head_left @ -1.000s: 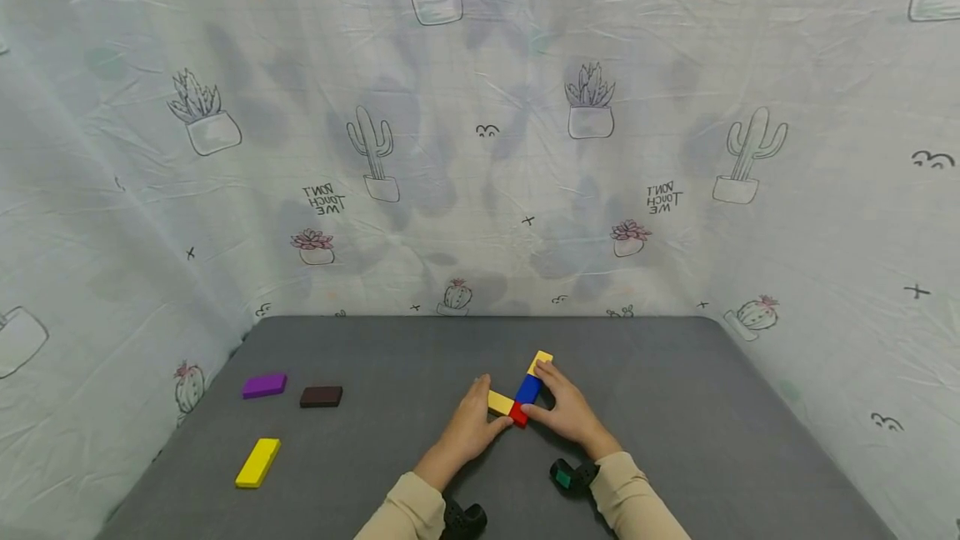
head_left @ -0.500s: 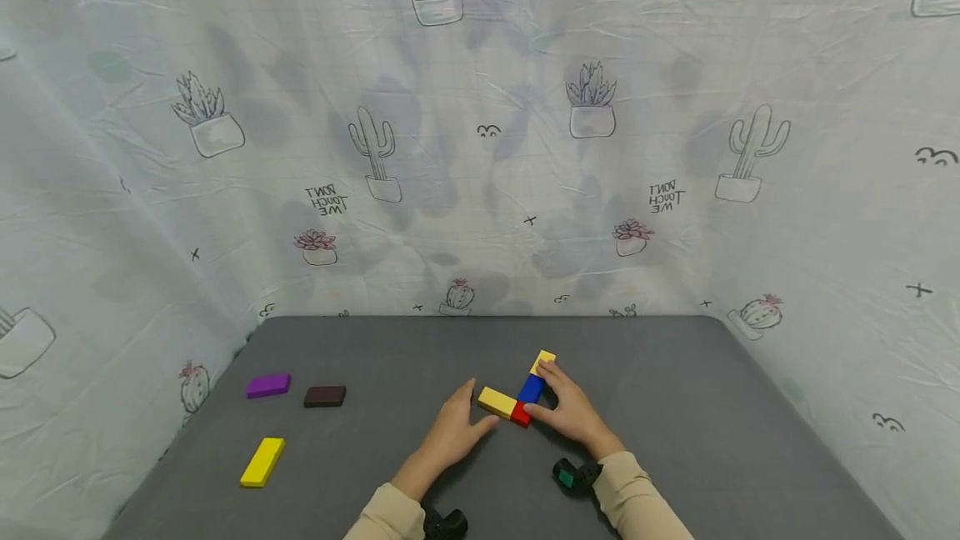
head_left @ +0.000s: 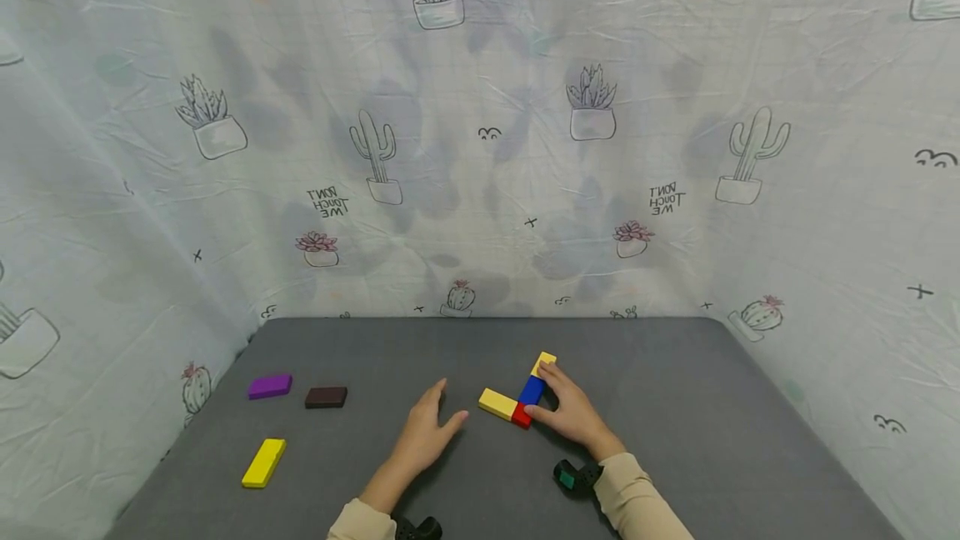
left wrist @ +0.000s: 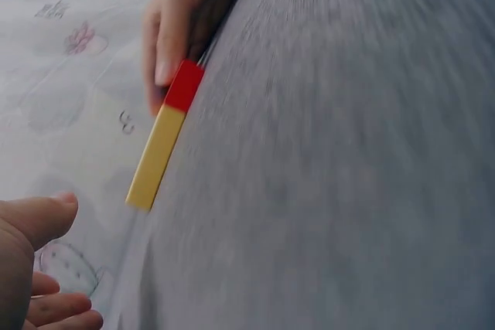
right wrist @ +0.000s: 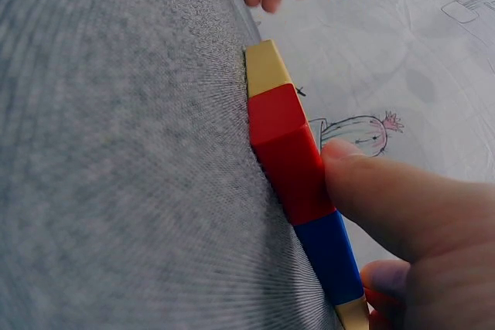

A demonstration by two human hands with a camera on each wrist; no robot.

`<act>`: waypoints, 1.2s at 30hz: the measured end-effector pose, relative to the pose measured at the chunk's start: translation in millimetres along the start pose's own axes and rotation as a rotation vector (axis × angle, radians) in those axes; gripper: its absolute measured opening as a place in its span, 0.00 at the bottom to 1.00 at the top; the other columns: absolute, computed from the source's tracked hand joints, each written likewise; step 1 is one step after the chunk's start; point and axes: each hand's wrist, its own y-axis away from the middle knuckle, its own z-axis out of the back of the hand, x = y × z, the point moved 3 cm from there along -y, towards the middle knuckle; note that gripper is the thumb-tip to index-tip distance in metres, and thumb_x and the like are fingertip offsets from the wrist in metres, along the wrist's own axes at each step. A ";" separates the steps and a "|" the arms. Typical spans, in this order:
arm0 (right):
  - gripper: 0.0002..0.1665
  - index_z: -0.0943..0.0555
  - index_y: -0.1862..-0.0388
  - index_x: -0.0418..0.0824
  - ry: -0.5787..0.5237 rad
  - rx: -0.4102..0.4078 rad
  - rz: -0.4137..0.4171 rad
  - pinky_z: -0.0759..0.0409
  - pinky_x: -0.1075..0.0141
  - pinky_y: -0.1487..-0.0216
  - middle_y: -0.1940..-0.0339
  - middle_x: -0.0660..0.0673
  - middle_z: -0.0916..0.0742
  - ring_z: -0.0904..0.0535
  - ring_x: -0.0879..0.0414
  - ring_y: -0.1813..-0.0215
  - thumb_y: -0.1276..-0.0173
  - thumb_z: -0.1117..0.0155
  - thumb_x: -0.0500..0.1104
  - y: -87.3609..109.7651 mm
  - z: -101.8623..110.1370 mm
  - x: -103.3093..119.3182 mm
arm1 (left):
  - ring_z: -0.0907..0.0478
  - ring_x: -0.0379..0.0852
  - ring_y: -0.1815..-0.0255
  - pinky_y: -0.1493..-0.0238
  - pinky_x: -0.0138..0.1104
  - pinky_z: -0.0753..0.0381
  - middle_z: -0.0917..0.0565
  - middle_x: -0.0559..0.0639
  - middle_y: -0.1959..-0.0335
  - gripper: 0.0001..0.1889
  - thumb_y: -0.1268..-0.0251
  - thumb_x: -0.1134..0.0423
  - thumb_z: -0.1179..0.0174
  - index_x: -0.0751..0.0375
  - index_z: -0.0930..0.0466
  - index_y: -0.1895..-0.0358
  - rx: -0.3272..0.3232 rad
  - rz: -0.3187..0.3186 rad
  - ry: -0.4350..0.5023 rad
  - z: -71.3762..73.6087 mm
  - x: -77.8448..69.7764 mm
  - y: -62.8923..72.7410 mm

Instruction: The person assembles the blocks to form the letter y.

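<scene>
"White cloth (head_left: 480, 82), is it, behind everything?"

"Creased, yes, and printed with cactus drawings (head_left: 384, 190). Before it lies a dark grey tabletop (head_left: 712, 432), rounded at its far corners, fine-grained in the wrist views."

"And the arms?"

"Both reach forward in beige sleeves (head_left: 641, 498). The right hand (head_left: 576, 413) sits at four o'clock of a bent row of blocks (head_left: 521, 413), holding it, thumb on the corner and fingers bent near the far end. The left hand (head_left: 422, 437) is at eight o'clock, apart from the blocks, fingers extended, thumb spread."

"Where's that row?"

"Flat on the tabletop, just off centre towards one o'clock. Smooth, crisp-edged oblongs, end to end: from the red block (right wrist: 290, 179), a pale-yellow block (head_left: 497, 404) points to ten o'clock; a blue block (head_left: 532, 391), then a second pale-yellow block (head_left: 547, 358), point to one."

"Others?"

"Three slabs on the nine-o'clock side: a bright yellow block (head_left: 263, 463), with a purple block (head_left: 270, 387) at its twelve and a dark brown block (head_left: 326, 397) between its one and two."

"Any writing?"

"Small lettering (head_left: 327, 202) on the cloth, at eleven and one o'clock. Looks flipped; seemingly DON'T TOUCH ME."
</scene>
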 end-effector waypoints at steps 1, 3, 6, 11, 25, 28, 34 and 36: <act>0.47 0.36 0.29 0.35 0.001 -0.001 -0.001 0.39 0.41 0.32 0.26 0.37 0.35 0.41 0.39 0.26 0.40 0.34 0.58 0.1 -0.1 0.2 | 0.33 0.65 0.35 0.39 0.56 0.31 0.30 0.68 0.36 0.37 0.36 0.52 0.40 0.73 0.40 0.32 -0.009 0.005 -0.003 3.9 3.0 1.2; 0.47 0.36 0.29 0.35 -0.003 -0.001 -0.005 0.39 0.41 0.32 0.26 0.37 0.36 0.42 0.39 0.26 0.40 0.34 0.58 0.1 -0.1 0.2 | 0.33 0.65 0.35 0.38 0.56 0.32 0.29 0.68 0.37 0.36 0.35 0.53 0.40 0.74 0.40 0.32 -0.034 0.016 -0.014 13.2 9.7 4.4; 0.47 0.36 0.29 0.35 -0.001 -0.001 -0.008 0.39 0.41 0.32 0.26 0.37 0.36 0.41 0.39 0.26 0.40 0.34 0.59 0.3 0.0 0.2 | 0.33 0.66 0.35 0.38 0.56 0.31 0.28 0.68 0.38 0.35 0.35 0.54 0.40 0.74 0.39 0.33 -0.080 0.033 -0.024 28.8 20.9 10.7; 0.47 0.36 0.29 0.36 -0.002 0.001 -0.005 0.39 0.42 0.31 0.26 0.37 0.36 0.42 0.39 0.26 0.40 0.34 0.59 1.0 -0.6 -0.5 | 0.33 0.67 0.35 0.38 0.57 0.32 0.29 0.70 0.37 0.36 0.34 0.53 0.41 0.75 0.40 0.33 -0.134 0.080 -0.019 54.2 41.4 26.0; 0.46 0.36 0.29 0.36 -0.008 -0.001 0.004 0.39 0.41 0.32 0.26 0.37 0.36 0.42 0.39 0.26 0.40 0.34 0.58 1.4 -0.9 -0.9 | 0.36 0.68 0.34 0.37 0.58 0.34 0.34 0.72 0.34 0.36 0.31 0.52 0.44 0.74 0.44 0.31 -0.159 0.280 -0.054 117.8 74.3 55.8; 0.46 0.36 0.29 0.36 -0.015 -0.002 0.002 0.39 0.41 0.32 0.26 0.37 0.36 0.43 0.39 0.26 0.40 0.34 0.58 1.0 -1.7 -1.6 | 0.36 0.70 0.35 0.38 0.58 0.34 0.34 0.73 0.35 0.34 0.31 0.54 0.44 0.75 0.42 0.32 -0.192 0.260 -0.068 127.9 77.4 63.8; 0.47 0.37 0.29 0.37 -0.012 0.005 -0.011 0.40 0.40 0.32 0.26 0.37 0.37 0.44 0.39 0.26 0.40 0.34 0.59 -1.2 -1.3 -2.4 | 0.33 0.73 0.39 0.44 0.60 0.30 0.32 0.74 0.37 0.32 0.31 0.54 0.44 0.75 0.40 0.33 -0.279 0.208 -0.129 146.9 89.2 75.8; 0.47 0.37 0.28 0.37 -0.020 0.010 -0.018 0.40 0.40 0.32 0.26 0.37 0.37 0.44 0.39 0.26 0.40 0.34 0.59 -1.0 -0.7 -1.9 | 0.35 0.73 0.38 0.43 0.61 0.31 0.33 0.74 0.36 0.34 0.31 0.52 0.45 0.74 0.41 0.32 -0.264 0.240 -0.133 153.6 94.7 80.4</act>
